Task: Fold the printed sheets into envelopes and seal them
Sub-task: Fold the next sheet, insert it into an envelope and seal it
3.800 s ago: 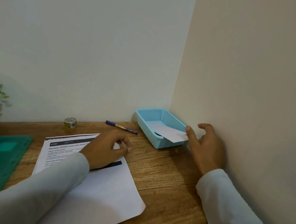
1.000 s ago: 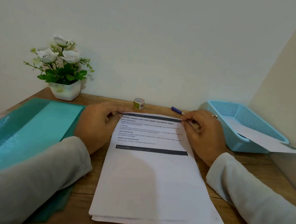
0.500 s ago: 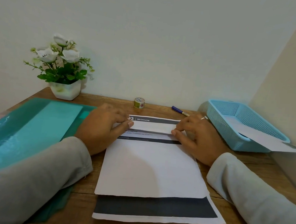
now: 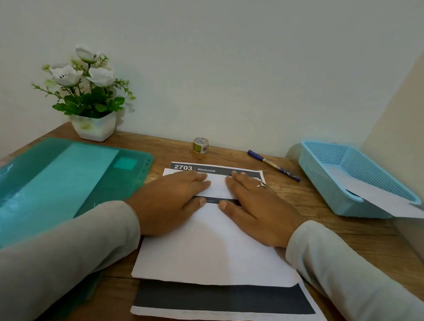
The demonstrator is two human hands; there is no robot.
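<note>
A printed sheet (image 4: 211,254) lies in front of me on the wooden desk (image 4: 329,230), its far end folded toward me. My left hand (image 4: 173,198) and my right hand (image 4: 250,206) press flat on that folded flap, fingers straight and side by side. Under it lies a second sheet (image 4: 224,303) with a dark band near me and a header reading "2703 BEDROOM" at the far edge. A folded white paper (image 4: 385,196) rests in the blue basket (image 4: 319,171) at the right, sticking out over its rim.
A small roll of tape (image 4: 200,145) and a blue pen (image 4: 274,165) lie near the back wall. A green plastic folder (image 4: 45,190) covers the left of the desk. A potted white flower (image 4: 89,95) stands at the back left. A wall closes the right side.
My right hand left the paper in the basket and joined the left on the sheets. The top sheet's far end was folded toward me, and both hands now lie flat on the fold.
</note>
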